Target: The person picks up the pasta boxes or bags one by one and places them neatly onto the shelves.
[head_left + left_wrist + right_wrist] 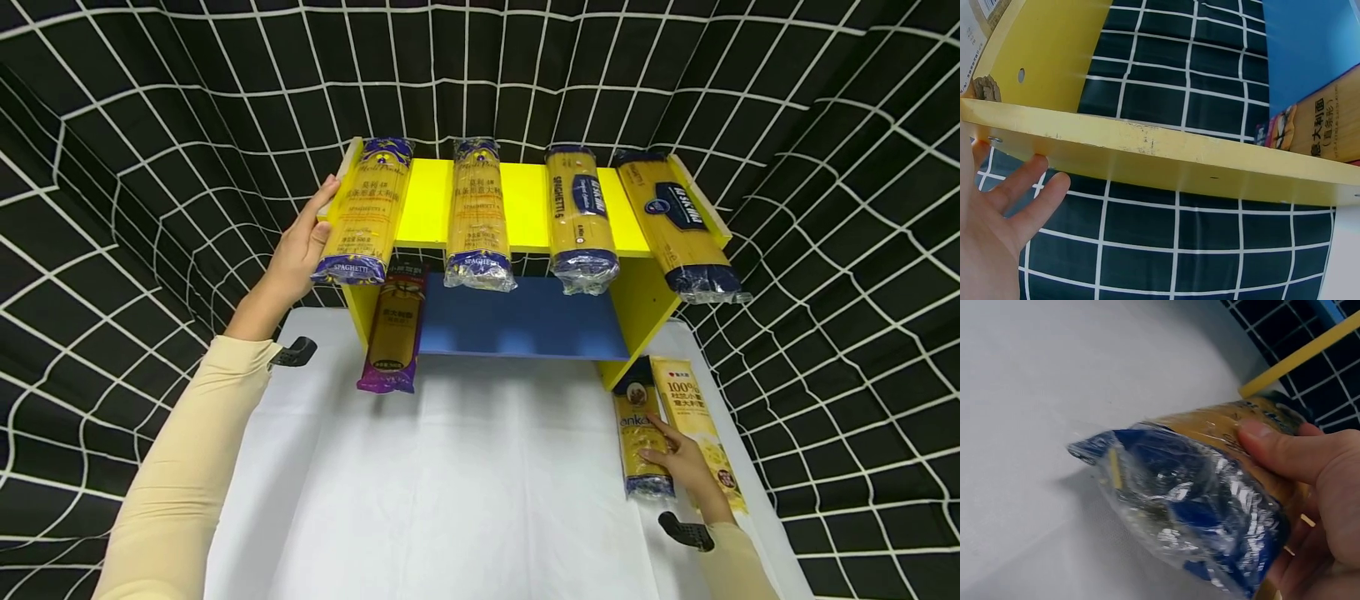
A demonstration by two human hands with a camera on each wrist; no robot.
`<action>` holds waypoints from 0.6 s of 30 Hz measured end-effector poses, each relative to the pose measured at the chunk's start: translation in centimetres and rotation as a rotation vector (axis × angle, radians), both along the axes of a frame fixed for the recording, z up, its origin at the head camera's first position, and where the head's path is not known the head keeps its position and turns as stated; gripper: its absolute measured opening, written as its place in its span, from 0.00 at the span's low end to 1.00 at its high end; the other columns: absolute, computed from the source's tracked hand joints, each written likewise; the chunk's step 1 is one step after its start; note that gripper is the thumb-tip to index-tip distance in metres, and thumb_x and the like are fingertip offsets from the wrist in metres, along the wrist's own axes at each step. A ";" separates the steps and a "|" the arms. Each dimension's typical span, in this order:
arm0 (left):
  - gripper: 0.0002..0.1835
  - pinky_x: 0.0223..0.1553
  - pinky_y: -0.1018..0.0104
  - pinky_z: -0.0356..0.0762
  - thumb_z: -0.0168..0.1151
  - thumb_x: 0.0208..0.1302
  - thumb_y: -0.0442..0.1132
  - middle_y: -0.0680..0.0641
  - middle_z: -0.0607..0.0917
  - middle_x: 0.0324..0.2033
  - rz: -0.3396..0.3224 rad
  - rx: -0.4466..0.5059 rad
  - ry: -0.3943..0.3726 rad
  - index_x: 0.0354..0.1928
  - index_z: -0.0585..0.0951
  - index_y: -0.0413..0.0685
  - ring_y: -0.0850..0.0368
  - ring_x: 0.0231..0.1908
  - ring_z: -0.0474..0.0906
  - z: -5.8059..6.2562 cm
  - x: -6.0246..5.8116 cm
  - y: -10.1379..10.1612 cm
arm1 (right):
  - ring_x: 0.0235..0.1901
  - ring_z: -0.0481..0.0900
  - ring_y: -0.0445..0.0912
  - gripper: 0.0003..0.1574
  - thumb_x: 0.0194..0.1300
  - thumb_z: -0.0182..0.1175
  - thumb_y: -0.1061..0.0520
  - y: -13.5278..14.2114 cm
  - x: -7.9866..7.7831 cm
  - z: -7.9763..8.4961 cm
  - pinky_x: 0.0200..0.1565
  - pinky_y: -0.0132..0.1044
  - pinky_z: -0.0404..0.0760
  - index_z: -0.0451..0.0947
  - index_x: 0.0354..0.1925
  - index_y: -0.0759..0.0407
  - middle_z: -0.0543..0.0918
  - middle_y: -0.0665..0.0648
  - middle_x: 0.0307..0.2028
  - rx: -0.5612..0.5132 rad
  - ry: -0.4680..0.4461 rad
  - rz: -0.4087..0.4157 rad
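- The right hand is gripping a blue-ended spaghetti pack, thumb on top and fingers curling round the side; whether the pack is resting fully on the white cloth is hard to tell.
- Just beyond that hand, the yellow right panel of the shelf unit is standing close to the pack's far end.
- Along the right hand's outer side, a pale yellow pack is lying on the cloth, the hand and wrist partly covering it.
- The left hand is resting at the unit's left side panel, fingers loosely extended; its thumb is hiding from the wrist view.
- Right beside the left hand, a spaghetti pack is lying on the yellow top board; three more are lying farther toward the right-hand side.
- Below and inward of the left hand, a purple-ended pack is jutting over the front edge of the blue board.
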State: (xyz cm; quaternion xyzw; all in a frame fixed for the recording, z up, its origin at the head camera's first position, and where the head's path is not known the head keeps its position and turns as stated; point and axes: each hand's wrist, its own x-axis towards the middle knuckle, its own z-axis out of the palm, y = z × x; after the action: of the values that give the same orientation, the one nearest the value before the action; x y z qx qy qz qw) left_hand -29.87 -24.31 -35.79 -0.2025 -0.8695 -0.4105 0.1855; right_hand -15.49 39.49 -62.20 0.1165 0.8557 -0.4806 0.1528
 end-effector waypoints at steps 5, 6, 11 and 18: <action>0.30 0.69 0.46 0.66 0.37 0.77 0.55 0.62 0.49 0.79 0.003 -0.002 0.000 0.78 0.51 0.68 0.42 0.72 0.63 0.0 0.0 0.1 | 0.42 0.75 0.30 0.50 0.64 0.68 0.49 0.2 0.8 0.7 0.39 0.28 0.80 0.54 0.77 0.46 0.59 0.70 0.74 0.066 0.047 -0.020; 0.30 0.68 0.48 0.67 0.37 0.77 0.54 0.63 0.49 0.79 0.007 -0.005 -0.001 0.78 0.51 0.68 0.42 0.71 0.65 0.0 0.0 0.1 | 0.40 0.75 0.28 0.50 0.64 0.68 0.48 0.3 0.9 0.8 0.39 0.27 0.80 0.54 0.77 0.46 0.59 0.70 0.74 0.076 0.055 -0.027; 0.29 0.65 0.74 0.68 0.39 0.78 0.50 0.62 0.49 0.79 0.012 -0.005 0.002 0.78 0.52 0.68 0.43 0.70 0.66 0.1 0.1 0.1 | 0.43 0.77 0.27 0.49 0.66 0.66 0.49 0.9 1.5 1.6 0.38 0.24 0.79 0.53 0.77 0.49 0.57 0.67 0.75 0.068 0.115 -0.044; 0.30 0.68 0.44 0.65 0.38 0.77 0.52 0.61 0.49 0.79 0.010 0.001 -0.008 0.78 0.51 0.68 0.43 0.73 0.62 0.1 0.2 0.1 | 0.38 0.72 0.21 0.49 0.65 0.66 0.46 1.8 2.3 2.5 0.38 0.25 0.77 0.53 0.77 0.45 0.63 0.71 0.71 0.086 0.135 -0.102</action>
State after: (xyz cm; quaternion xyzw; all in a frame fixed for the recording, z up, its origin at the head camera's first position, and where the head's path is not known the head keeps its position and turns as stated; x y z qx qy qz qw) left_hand -29.69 -24.18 -35.68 -0.1965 -0.8711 -0.4108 0.1841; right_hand -13.24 41.31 -59.68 0.1339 0.8767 -0.4574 0.0647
